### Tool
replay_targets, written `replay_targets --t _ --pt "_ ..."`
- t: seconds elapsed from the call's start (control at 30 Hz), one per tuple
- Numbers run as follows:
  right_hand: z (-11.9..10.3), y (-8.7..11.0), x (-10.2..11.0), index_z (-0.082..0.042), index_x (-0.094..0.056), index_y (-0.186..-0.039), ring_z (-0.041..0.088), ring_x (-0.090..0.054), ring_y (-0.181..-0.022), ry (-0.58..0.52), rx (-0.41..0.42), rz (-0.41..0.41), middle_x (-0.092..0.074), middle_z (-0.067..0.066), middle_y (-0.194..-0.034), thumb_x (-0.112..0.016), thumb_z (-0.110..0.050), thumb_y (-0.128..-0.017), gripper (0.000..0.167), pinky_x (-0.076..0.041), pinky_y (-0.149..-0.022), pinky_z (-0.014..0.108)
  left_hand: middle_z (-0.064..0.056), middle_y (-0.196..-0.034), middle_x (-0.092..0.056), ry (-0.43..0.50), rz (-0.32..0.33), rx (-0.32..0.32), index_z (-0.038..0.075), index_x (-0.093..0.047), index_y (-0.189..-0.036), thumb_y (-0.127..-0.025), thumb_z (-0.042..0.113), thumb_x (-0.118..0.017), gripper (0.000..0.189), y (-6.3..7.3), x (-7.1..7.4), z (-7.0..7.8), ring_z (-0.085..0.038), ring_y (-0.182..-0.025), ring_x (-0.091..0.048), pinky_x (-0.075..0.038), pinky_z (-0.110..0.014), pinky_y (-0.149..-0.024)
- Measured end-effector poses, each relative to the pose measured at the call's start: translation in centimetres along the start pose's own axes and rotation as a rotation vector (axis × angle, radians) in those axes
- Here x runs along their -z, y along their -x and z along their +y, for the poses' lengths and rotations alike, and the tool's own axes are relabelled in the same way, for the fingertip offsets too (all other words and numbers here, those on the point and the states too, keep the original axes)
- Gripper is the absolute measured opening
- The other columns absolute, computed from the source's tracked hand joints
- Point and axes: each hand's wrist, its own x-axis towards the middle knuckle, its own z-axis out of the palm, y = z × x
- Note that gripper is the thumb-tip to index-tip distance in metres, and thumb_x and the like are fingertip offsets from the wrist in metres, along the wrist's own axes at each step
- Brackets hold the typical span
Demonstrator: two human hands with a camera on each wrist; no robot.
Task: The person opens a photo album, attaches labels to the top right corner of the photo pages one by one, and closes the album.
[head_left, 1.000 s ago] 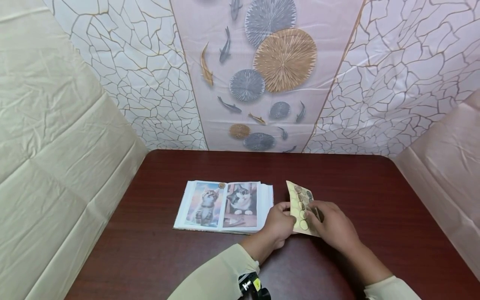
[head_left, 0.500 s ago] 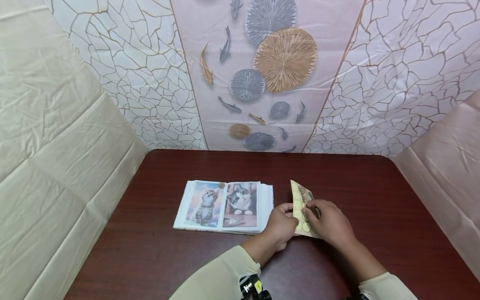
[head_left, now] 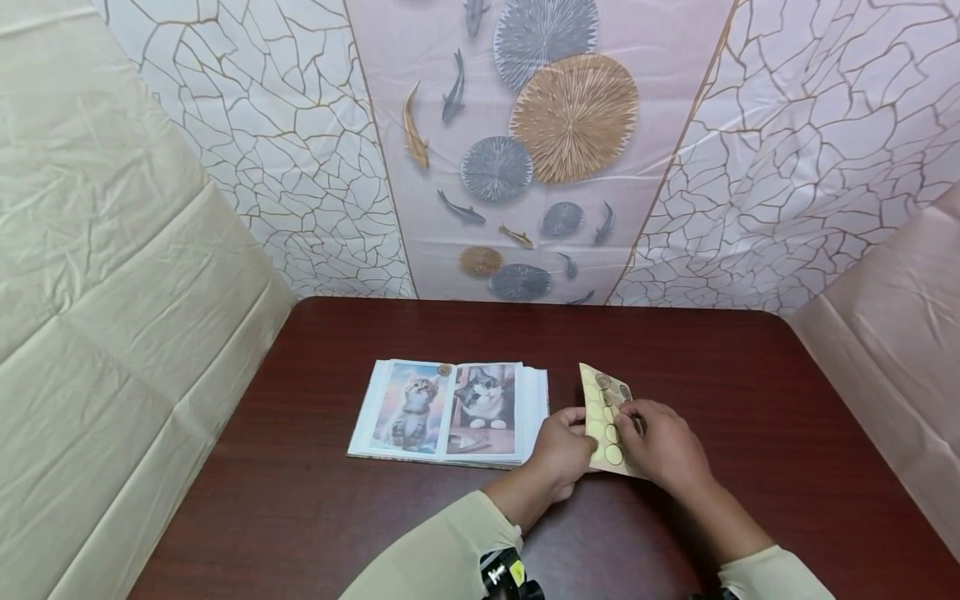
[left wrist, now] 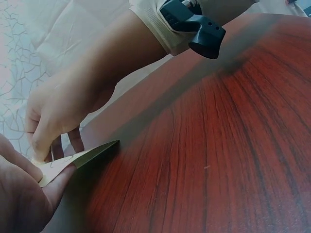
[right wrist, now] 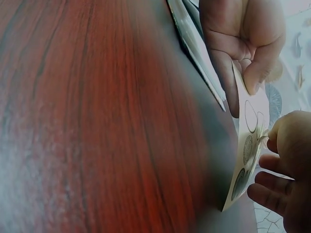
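A pale yellow sticker sheet [head_left: 594, 402] with round stickers is held up, tilted, over the table's right half. My left hand [head_left: 558, 450] grips its near left edge between thumb and fingers. From the other side, my right hand [head_left: 667, 446] brings thumb and forefinger to the sheet's middle. In the right wrist view those fingertips pinch the lifted edge of a round sticker [right wrist: 264, 139], while the other fingers are loosely bent. Dark printed round stickers [right wrist: 248, 149] show on the sheet near that hand; other circles are bare outlines.
An open photo album [head_left: 531, 417] lies left of the hands, with a kitten photo [head_left: 411, 412] and a cat photo [head_left: 482, 404]. One brown round sticker [head_left: 444, 370] is at the kitten photo's top right corner. Beneath everything is a dark red wooden table [head_left: 300, 500]; patterned cloth hangs behind.
The sheet and my left hand have shifted slightly right, and the sheet has turned a little. My right thumb and forefinger have changed position slightly on the sheet. The album has stayed put.
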Motion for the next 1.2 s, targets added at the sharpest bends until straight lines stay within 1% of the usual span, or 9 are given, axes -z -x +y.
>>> replay_targets --t 0.1,0.2,0.3,0.4,0.63,0.77,0.9,1.03,1.2 --pt "0.2 0.0 0.1 -0.006 -0.074 -0.106 0.036 -0.067 -0.097 -0.007 -0.024 -0.007 -0.072 0.016 -0.107 -0.066 -0.017 -0.098 0.016 -0.053 -0.076 0.057 -0.009 -0.093 -0.07 0.01 0.009 -0.002 0.001 -0.062 -0.125 -0.084 -0.021 -0.053 0.048 0.0 -0.1 -0.1 -0.024 -0.08 -0.073 -0.061 -0.031 -0.068" --pt "0.5 0.1 0.2 -0.005 -0.072 -0.106 0.031 -0.066 -0.086 -0.008 -0.048 -0.009 -0.071 0.015 -0.103 -0.064 -0.019 -0.1 0.017 -0.052 -0.073 0.053 -0.01 -0.093 -0.069 0.021 0.012 -0.001 0.001 -0.061 -0.126 -0.084 -0.022 -0.052 0.048 0.0 -0.1 -0.1 -0.025 -0.078 -0.073 -0.061 -0.032 -0.066" --pt "0.7 0.3 0.3 -0.005 -0.068 -0.106 0.022 -0.058 -0.07 -0.012 -0.062 -0.009 -0.067 0.01 -0.087 -0.062 -0.017 -0.101 0.014 -0.049 -0.065 0.045 -0.01 -0.093 -0.068 0.017 0.01 -0.001 0.001 -0.061 -0.126 -0.085 -0.021 -0.052 0.048 -0.1 -0.1 -0.2 -0.024 -0.077 -0.073 -0.061 -0.032 -0.065" --pt "0.8 0.4 0.5 -0.006 -0.065 -0.106 0.018 -0.052 -0.063 -0.029 -0.07 -0.012 -0.058 0.003 -0.073 -0.058 -0.016 -0.102 0.013 -0.046 -0.061 0.041 -0.009 -0.092 -0.068 0.01 0.013 0.002 0.001 -0.06 -0.127 -0.085 -0.021 -0.052 0.048 -0.1 -0.1 -0.3 -0.024 -0.076 -0.072 -0.061 -0.031 -0.065" --pt "0.9 0.9 0.5 -0.007 -0.06 -0.109 0.02 -0.055 -0.063 -0.056 -0.084 -0.054 -0.054 -0.002 -0.065 -0.053 -0.021 -0.106 0.016 -0.047 -0.061 0.041 -0.009 -0.093 -0.069 -0.004 0.024 0.005 0.001 -0.06 -0.129 -0.084 -0.02 -0.053 0.05 -0.1 -0.1 -0.2 -0.024 -0.077 -0.073 -0.061 -0.031 -0.067" --pt "1.1 1.1 0.3 -0.007 -0.06 -0.107 0.02 -0.055 -0.064 -0.057 -0.073 -0.059 -0.055 -0.002 -0.066 -0.055 -0.02 -0.106 0.014 -0.047 -0.061 0.042 -0.009 -0.093 -0.068 -0.035 0.035 0.012 0.0 -0.058 -0.133 -0.084 -0.018 -0.056 0.052 0.1 0.0 0.0 -0.024 -0.079 -0.072 -0.06 -0.03 -0.069" --pt "1.1 1.2 0.1 -0.007 -0.061 -0.106 0.02 -0.054 -0.063 -0.05 -0.059 -0.071 -0.052 -0.003 -0.064 -0.056 -0.02 -0.105 0.013 -0.047 -0.06 0.042 -0.011 -0.097 -0.068 -0.036 0.038 0.028 0.0 -0.054 -0.139 -0.086 -0.015 -0.06 0.056 0.4 0.2 0.2 -0.024 -0.082 -0.073 -0.06 -0.032 -0.072" --pt "1.1 1.4 0.0 -0.008 -0.06 -0.106 0.019 -0.053 -0.061 -0.042 -0.063 -0.085 -0.049 -0.005 -0.061 -0.055 -0.022 -0.106 0.015 -0.045 -0.057 0.041 -0.013 -0.108 -0.069 -0.056 0.02 0.023 0.001 -0.051 -0.142 -0.087 -0.012 -0.06 0.058 0.9 0.6 0.6 -0.025 -0.089 -0.073 -0.06 -0.034 -0.077" --pt "1.1 1.4 0.0 -0.01 -0.061 -0.106 0.019 -0.053 -0.06 -0.023 -0.076 -0.096 -0.052 -0.005 -0.061 -0.054 -0.025 -0.107 0.017 -0.045 -0.055 0.041 -0.02 -0.133 -0.062 -0.144 -0.006 -0.044 0.0 -0.051 -0.143 -0.088 -0.008 -0.058 0.056 1.6 1.4 1.5 -0.029 -0.116 -0.064 -0.055 -0.038 -0.092"
